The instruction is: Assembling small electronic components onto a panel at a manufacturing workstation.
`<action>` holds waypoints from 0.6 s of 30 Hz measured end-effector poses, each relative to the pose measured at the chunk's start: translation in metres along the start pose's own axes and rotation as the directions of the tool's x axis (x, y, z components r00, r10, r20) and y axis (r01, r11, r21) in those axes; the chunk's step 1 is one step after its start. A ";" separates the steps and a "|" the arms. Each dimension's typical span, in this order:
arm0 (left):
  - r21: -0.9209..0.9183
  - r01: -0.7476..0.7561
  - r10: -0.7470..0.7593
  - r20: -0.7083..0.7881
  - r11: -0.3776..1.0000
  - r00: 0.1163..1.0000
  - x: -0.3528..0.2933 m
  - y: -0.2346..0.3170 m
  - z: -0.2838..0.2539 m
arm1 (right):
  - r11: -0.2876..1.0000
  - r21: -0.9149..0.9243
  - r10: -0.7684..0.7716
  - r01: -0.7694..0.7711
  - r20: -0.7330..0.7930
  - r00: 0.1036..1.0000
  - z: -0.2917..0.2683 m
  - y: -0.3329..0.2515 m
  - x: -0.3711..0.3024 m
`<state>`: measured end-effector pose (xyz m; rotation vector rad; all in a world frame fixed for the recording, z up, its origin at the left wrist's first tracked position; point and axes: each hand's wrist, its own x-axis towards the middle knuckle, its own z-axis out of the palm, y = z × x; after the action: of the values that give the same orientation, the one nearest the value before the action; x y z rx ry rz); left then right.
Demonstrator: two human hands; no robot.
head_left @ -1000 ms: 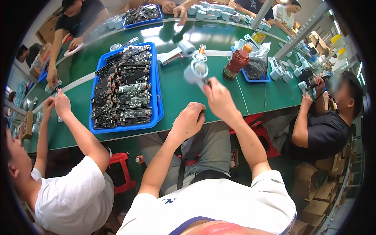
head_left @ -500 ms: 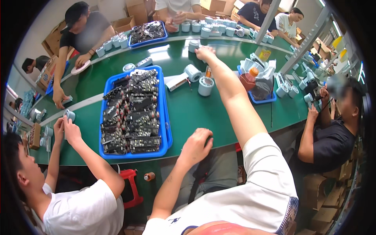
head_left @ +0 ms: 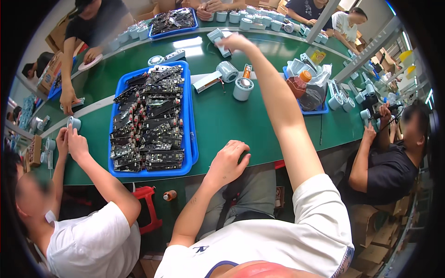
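Over the table (head_left: 218, 123), our right hand (head_left: 237, 42), grip unclear, should steady the blue part (head_left: 214, 35); our left hand (head_left: 228, 161) curls, palm hidden.

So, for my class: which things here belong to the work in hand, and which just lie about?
Seem part of the work:
- pale-blue plastic device at the right hand
- blue plastic tray of black circuit boards
- pale-blue cylindrical housing

Seem just lying about:
- orange-capped, red-brown bottle
- small brownish bottle
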<state>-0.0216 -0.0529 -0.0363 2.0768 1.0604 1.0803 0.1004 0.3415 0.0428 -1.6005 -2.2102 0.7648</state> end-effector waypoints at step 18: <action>-0.063 0.029 -0.031 -0.031 0.998 0.999 -0.005 -0.004 -0.002 | 0.902 -0.432 0.083 0.024 0.229 0.970 0.052 -0.044 -0.188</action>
<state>-0.0269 -0.0553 -0.0400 1.9943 1.0567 1.1213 0.0999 0.1413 0.0377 -1.8235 -2.6862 0.5208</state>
